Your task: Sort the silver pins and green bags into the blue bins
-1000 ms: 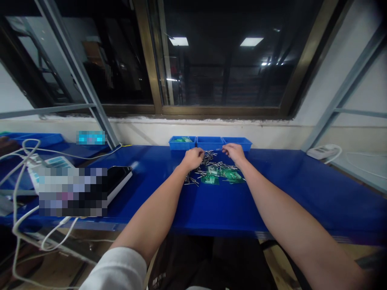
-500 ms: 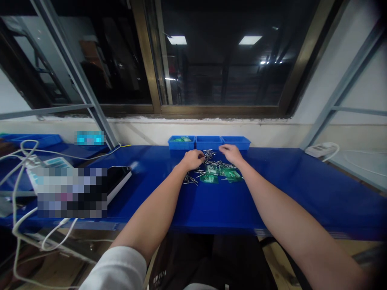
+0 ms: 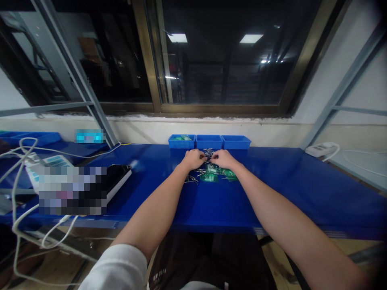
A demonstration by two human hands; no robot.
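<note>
My left hand [image 3: 194, 159] and my right hand [image 3: 223, 159] are close together over a pile of thin metal pins [image 3: 208, 152] on the blue table. The fingers of both hands are pressed together at the pile, and what lies between them is too small to make out. Nearer to me lie green plastic packets, one [image 3: 209, 177] below the gap between the hands and another [image 3: 231, 175] by my right wrist. More loose pins [image 3: 191, 179] are scattered beside my left wrist.
Three joined blue bins stand behind the pile; the left one [image 3: 182, 144] holds green packets. A boxy device [image 3: 119, 183], partly blurred, and white cables lie at the left. A white power strip [image 3: 321, 148] sits at the right, near a metal frame [image 3: 331, 105].
My right hand has moved left and slightly down, from beside the pile to its pins, near my left hand. My left hand has hardly moved.
</note>
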